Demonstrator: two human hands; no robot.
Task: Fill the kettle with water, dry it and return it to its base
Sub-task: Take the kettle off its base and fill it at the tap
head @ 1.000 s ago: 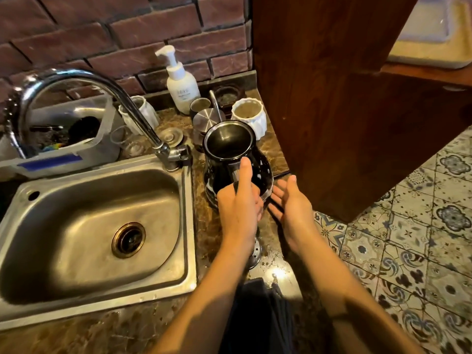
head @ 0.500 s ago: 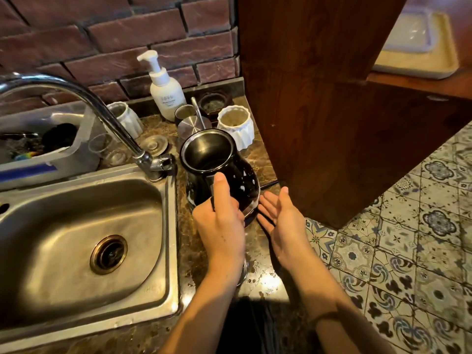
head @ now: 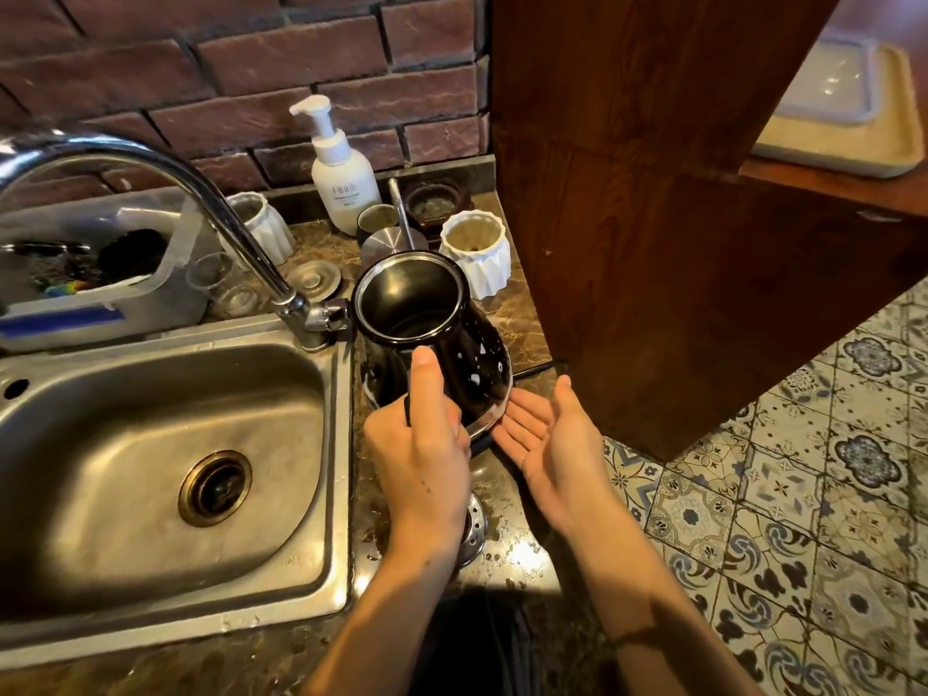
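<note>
Little has shifted in the last second: the right hand (head: 547, 444) has slid in closer to the bottom rim of the kettle (head: 467, 354), and the kettle stands a shade nearer the foot of the tap (head: 216, 213).

The kettle is on the counter (head: 522, 324) just right of the sink (head: 125, 419), with its mouth open and no lid on it. It is close to upright. Its top seems to lean slightly toward the tap, though the wide lens may cause that.

The left hand (head: 422, 444) grips the handle on the near side, fingers wrapped round it and thumb laid up along it. The right hand is flat, palm up and fingers straight, with its fingertips at the kettle's lower right edge. Whether they touch it I cannot tell. A dark cord (head: 540, 368) runs off behind that hand.

Filling looks not yet begun. The tap's neck arcs away left over the sink, and its outlet is out of view. From the left hand the kettle lies straight ahead, so the carry is sideways to the left across the sink rim. The left hand is on the nearer side for that.
</note>
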